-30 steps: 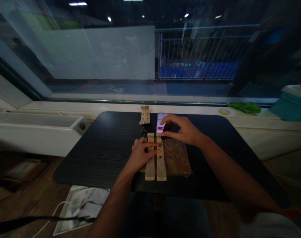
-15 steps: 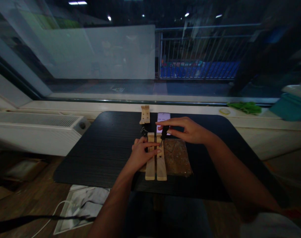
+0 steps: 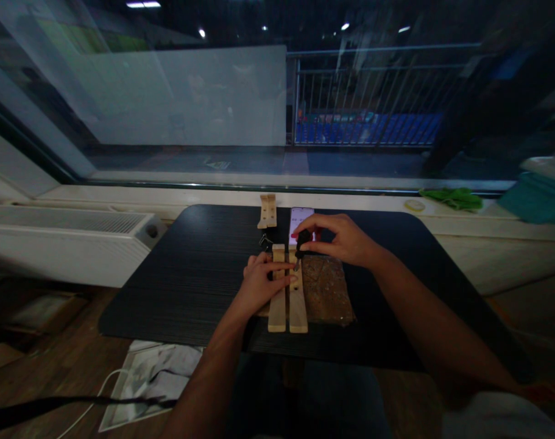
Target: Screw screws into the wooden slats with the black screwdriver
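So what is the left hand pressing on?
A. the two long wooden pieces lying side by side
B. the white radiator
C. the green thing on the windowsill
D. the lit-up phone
A: the left hand lies flat across the two long wooden pieces on the black table, while the phone sits farther back by the right hand.

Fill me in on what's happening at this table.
A person sits at a black table. The left hand presses down on two wooden slats lying side by side over a cork mat. The right hand holds a small dark tool at the slats' far end. A lit phone lies just beyond.
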`<state>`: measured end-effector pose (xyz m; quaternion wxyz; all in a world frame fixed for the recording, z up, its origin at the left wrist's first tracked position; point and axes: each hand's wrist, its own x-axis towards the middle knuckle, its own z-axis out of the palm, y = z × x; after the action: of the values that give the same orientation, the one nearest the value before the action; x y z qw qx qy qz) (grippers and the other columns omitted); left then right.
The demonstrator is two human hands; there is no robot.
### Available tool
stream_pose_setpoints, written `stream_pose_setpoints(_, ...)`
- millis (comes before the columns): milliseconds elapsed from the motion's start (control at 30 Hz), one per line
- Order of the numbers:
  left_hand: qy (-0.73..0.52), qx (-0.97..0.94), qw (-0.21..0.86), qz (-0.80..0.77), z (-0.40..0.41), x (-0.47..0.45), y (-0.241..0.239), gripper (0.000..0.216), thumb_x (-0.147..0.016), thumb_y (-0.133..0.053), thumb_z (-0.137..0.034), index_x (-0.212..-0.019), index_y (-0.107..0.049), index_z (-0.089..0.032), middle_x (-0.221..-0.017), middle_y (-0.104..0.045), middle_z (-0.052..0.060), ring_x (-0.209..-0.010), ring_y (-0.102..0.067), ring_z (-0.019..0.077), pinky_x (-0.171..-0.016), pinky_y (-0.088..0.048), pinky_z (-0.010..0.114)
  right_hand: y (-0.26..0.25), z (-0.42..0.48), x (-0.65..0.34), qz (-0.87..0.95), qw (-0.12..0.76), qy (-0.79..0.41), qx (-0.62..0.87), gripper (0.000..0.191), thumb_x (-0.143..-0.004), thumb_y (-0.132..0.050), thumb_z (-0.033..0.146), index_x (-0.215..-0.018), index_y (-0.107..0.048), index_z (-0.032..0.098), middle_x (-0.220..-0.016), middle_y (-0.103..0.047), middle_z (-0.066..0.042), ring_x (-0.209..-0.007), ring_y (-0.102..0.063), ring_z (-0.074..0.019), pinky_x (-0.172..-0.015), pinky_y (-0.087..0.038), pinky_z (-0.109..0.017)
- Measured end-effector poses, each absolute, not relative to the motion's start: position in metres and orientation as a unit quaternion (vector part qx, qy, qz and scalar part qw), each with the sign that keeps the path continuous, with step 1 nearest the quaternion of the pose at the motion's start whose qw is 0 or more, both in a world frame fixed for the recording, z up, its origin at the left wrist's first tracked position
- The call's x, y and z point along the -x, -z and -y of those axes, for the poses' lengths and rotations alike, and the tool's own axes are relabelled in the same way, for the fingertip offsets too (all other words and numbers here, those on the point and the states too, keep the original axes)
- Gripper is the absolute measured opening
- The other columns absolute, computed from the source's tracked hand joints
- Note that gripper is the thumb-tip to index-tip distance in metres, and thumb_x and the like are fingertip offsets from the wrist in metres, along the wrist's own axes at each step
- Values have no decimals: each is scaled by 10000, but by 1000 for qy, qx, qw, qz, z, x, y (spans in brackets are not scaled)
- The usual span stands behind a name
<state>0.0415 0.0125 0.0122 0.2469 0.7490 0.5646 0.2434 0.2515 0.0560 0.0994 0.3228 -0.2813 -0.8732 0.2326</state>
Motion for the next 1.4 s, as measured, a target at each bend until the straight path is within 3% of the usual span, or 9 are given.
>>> stream_pose_setpoints(300,-240,-751,240,-566,-12,-41,-11,248,-809,-719,-389,-1050,-757,-344,-945,-555,34,-956,-476,243,-905,-396,408,-94,-54,-244,851,343,-212,337,228,-760,-711,362,-844,-581,194,-749,-602,14,-645,-513,-110,-617,-412,-262)
stream_pose_setpoints(567,-246,-752,245,-560,-12,-41,-12,239,-815,-713,-383,-1048,-753,-356,-988,-569,27,-984,-484,240,-938,-382,422,-93,-56,-244,890,352,-164,239,182,-874,-623,301,-1021,-690,216,-915,-715,-31,-795,-618,-143,-753,-470,-296)
stream_pose_setpoints(833,-247,-742,253,-570,-13,-42,-12,255,-800,-728,-379,-1049,-758,-331,-1000,-565,37,-1007,-487,248,-959,-377,434,-107,-53,-256,909,287,-208,219,353,-911,-516,184,-1249,-610,224,-1177,-708,-71,-1073,-654,-176,-935,-492,-356)
stream_pose_setpoints(1033,-242,-742,251,-573,-12,-42,-13,245,-800,-730,-367,-1041,-761,-330,-956,-555,35,-981,-477,244,-931,-384,420,-103,-55,-256,886,306,-238,253,301,-876,-610,238,-1175,-639,209,-1012,-737,-43,-828,-666,-138,-774,-516,-282)
stream_pose_setpoints(1167,-242,-746,250,-568,-12,-42,-14,242,-803,-723,-378,-1041,-757,-356,-934,-545,26,-966,-471,238,-928,-386,412,-99,-57,-254,877,332,-209,278,208,-836,-669,296,-1017,-669,192,-904,-705,-35,-777,-638,-139,-742,-495,-282)
stream_pose_setpoints(1400,-241,-741,259,-571,-12,-42,-16,243,-794,-733,-358,-1036,-760,-351,-953,-551,31,-985,-477,248,-942,-381,412,-97,-55,-250,861,339,-197,325,233,-787,-701,364,-902,-605,186,-790,-650,-8,-689,-577,-127,-646,-447,-265)
